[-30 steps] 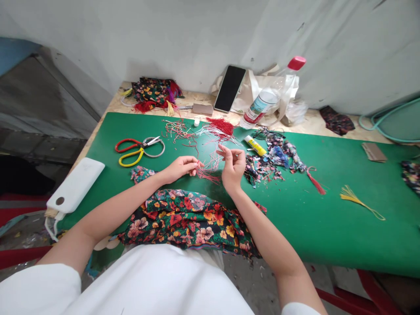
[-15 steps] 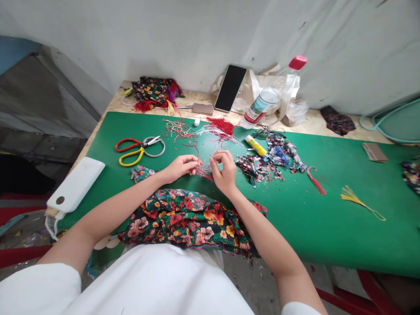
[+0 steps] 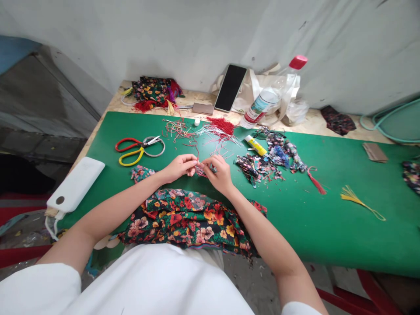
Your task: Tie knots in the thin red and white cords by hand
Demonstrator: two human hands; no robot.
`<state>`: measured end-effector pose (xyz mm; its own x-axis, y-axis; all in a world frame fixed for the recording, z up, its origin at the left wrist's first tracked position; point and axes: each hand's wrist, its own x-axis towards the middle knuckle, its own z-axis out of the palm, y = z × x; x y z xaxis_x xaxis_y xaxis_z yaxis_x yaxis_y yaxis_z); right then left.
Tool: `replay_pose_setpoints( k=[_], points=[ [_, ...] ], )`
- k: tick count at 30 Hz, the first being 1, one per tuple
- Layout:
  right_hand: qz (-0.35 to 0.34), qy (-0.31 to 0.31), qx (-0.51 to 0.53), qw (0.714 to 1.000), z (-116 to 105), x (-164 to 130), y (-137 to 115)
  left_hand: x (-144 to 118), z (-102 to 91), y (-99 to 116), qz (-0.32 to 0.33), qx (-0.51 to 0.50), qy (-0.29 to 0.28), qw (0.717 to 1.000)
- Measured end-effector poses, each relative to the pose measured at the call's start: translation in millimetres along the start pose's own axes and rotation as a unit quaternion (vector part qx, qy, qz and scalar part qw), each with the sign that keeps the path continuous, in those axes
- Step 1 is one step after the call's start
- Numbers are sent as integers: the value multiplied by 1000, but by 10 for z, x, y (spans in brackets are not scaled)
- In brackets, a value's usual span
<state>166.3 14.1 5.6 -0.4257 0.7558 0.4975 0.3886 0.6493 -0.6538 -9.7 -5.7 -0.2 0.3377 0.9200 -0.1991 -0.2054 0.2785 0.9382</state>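
Fingertips of my left hand (image 3: pixel 180 168) pinch a thin red cord (image 3: pixel 197 151), whose free end rises above the fingers. My right hand (image 3: pixel 219 174) meets it, thumb and forefinger closed on the same cord close to the left fingertips. Just below the fingers shows a bundle of thin red and white strands (image 3: pixel 201 171), partly hidden by the hands. Floral cloth (image 3: pixel 197 218) lies bunched at the table's near edge, under my forearms. Beyond the hands are a heap of red and white strands (image 3: pixel 221 127) and tangled reddish cords (image 3: pixel 179 130).
Scissors (image 3: pixel 139 151) and a white power bank (image 3: pixel 76 183) lie left on the green table mat (image 3: pixel 315 227). Rightward are a glue stick (image 3: pixel 256 145), fabric scraps (image 3: pixel 259 168) and a yellow tassel (image 3: pixel 357 197). A phone (image 3: pixel 230 87) and bottle (image 3: pixel 262 105) stand at the back.
My right hand has moved left and its fingertips now meet those of my left hand at the cord. The left hand has hardly moved.
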Motion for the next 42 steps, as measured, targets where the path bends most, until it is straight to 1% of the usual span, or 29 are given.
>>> replay_pose_setpoints(
  k=[7, 13, 18, 23, 31, 38, 42],
  points=[
    [10, -6, 16, 1000, -4, -5, -22, -25, 40, 52, -19, -14, 0, 1000],
    [-7, -10, 11, 1000, -3, -7, -22, -19, 48, 70, -36, -7, -9, 999],
    [-29, -2, 4, 1000, 8, -11, 1, -13, 35, 48, -23, 4, -18, 1000],
    [-44, 10, -27, 999, 16, -18, 12, -17, 24, 39, -15, 32, -32, 999],
    [-61, 23, -60, 996, 19, -29, 23, 2, 17, 11, -11, 16, -37, 999],
    [-88, 40, -70, 993, 28, -33, 35, 3, 8, 13, -6, 28, -39, 999],
    [-87, 36, -75, 993, 31, -38, 46, -5, 10, 25, -8, 34, -38, 999]
  ],
)
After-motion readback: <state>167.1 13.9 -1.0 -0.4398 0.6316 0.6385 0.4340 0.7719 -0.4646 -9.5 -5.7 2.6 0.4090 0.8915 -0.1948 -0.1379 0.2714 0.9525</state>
